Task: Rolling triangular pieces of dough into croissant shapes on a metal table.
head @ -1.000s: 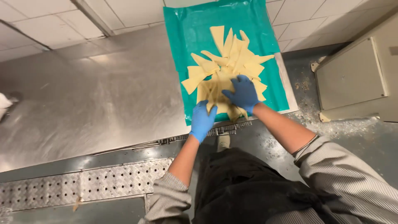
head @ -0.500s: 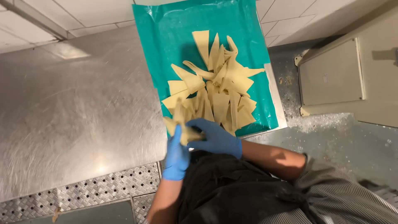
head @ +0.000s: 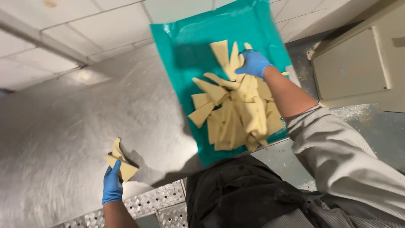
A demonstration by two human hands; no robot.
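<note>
Sheet lies on the bench, toward its right side. Dough pile on the sheet's near half, reaching its near edge. Right hand on the pile's far end. Left hand, at the bench's near edge left of the sheet, holds dough pieces. Box right of the sheet.

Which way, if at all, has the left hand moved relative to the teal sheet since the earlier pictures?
Yes. The left hand, holding dough triangles, has moved left, away from the teal sheet, out over the steel table.
</note>
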